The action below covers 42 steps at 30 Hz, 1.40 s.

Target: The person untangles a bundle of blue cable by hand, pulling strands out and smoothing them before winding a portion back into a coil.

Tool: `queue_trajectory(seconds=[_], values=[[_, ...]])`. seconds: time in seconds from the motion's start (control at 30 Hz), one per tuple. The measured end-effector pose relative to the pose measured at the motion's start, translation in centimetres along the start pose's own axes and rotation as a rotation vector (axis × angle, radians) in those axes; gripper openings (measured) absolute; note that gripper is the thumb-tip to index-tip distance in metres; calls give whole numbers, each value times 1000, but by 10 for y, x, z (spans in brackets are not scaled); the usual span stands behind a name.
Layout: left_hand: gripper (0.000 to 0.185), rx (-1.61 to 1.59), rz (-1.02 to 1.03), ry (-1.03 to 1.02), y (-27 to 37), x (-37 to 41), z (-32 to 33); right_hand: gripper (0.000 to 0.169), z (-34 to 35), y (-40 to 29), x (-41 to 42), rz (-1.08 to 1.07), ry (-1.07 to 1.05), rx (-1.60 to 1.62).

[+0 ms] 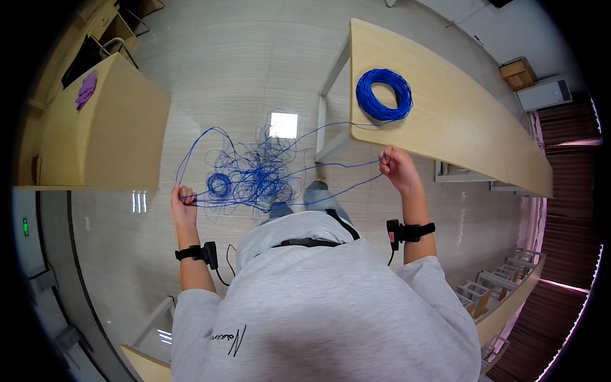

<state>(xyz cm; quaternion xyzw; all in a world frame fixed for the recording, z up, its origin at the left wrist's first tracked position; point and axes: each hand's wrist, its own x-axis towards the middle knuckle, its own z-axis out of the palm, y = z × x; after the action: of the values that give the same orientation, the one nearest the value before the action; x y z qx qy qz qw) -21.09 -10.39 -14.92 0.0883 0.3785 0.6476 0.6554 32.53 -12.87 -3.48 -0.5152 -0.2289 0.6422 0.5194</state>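
My left hand (183, 204) is closed on several strands of thin blue wire, out at the left of the view. A loop of the wire arcs up from it and back toward the floor. On the right, my right hand (397, 165) pinches the same blue wire (329, 165) just off the table's near edge. Two strands run slack from it toward the left. Between my hands a loose blue tangle (260, 176) spreads over the floor, with a small round coil (219, 185) at its left. A large neat coil of blue wire (384, 94) lies on the table, one strand trailing from it.
The light wood table (444, 100) stretches away to the right on white metal legs. A wooden desk (126, 124) stands at the left, with a purple cloth (86, 90) on top. Several stools (496, 281) line the lower right. My feet stand beside the tangle.
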Motion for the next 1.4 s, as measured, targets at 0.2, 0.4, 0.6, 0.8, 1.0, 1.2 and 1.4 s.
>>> queue_trajectory(seconds=[0.2,0.4,0.6,0.8,1.0,1.2,1.4], values=[[23,336,131,37,-9,3,28,16,-76,61,-11,157,301,161],[29,409,257,263,-8,14,31,23,-174,114,-49,179,699,701],[30,46,251,430,31,58,-41,23,-227,111,-84,227,913,818],[30,-47,51,-54,35,34,28,12,-210,135,-77,247,527,273],[31,342,73,-543,4,-69,136,17,-189,181,-33,297,619,-403],[33,460,335,-662,-17,-151,195,31,-137,216,5,-145,284,-956],[29,677,439,-478,-29,-188,178,38,-62,85,41,-762,342,-1255]])
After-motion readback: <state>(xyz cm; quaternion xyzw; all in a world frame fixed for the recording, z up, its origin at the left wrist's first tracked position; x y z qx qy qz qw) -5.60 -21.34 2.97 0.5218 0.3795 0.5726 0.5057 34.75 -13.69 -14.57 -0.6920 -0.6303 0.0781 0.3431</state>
